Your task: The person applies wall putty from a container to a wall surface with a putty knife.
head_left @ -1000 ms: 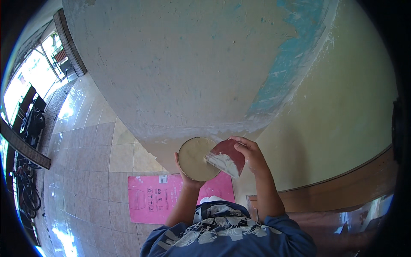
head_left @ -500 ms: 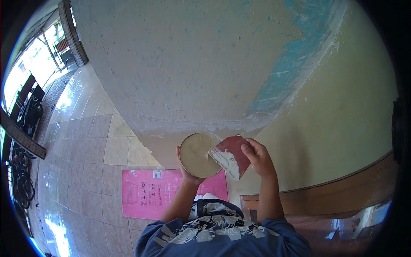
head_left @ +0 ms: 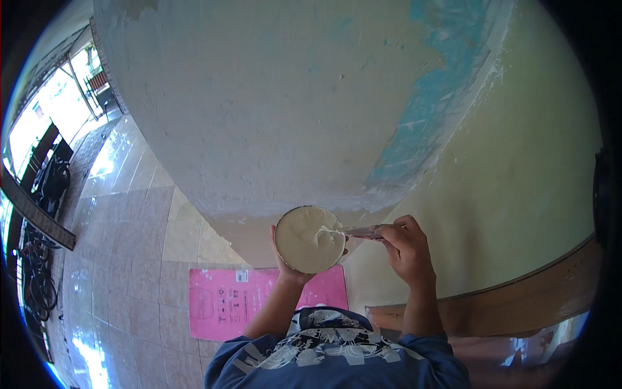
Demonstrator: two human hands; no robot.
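1. While a person in a printed blue shirt [head_left: 350, 366] stands nearest, both forearms reach forward to a round tub [head_left: 310, 206], the landmark for every place below.

2. Left hand [head_left: 291, 272]: cupped around the near side of the tub. The digit at the left wall is pressed against it; fingertips show at the right wall. Whether the fingers beneath are spread or together, I cannot tell.

3. Paste [head_left: 301, 243]: cream-coloured and broad across the tub's mouth, with a whitish ridge raised right of centre.

4. Scraper [head_left: 361, 233]: reddish, seen nearly edge-on, crossing the tub's right rim. Its left end meets the whitish ridge; I cannot tell how deep it sits.

5. Right hand [head_left: 407, 249]: just right of the tub, thumb and fingers pinching the scraper's outer end.

6. Pink sheet [head_left: 214, 314]: flat on the floor, below the tub and mostly to its left, printed with small dark symbols and bearing a white label.

7. Brown band [head_left: 518, 279]: curving along the wall's foot, well to the tub's right.

8. Wall: beyond the tub, a scuffed grey face [head_left: 272, 117]; to its right, a ragged turquoise strip [head_left: 421, 123], then a yellow-green face [head_left: 531, 149].

9. Tiled floor [head_left: 139, 279]: glossy, left of the tub, reaching toward bicycles [head_left: 42, 285] and a bright opening [head_left: 52, 107], farthest off.
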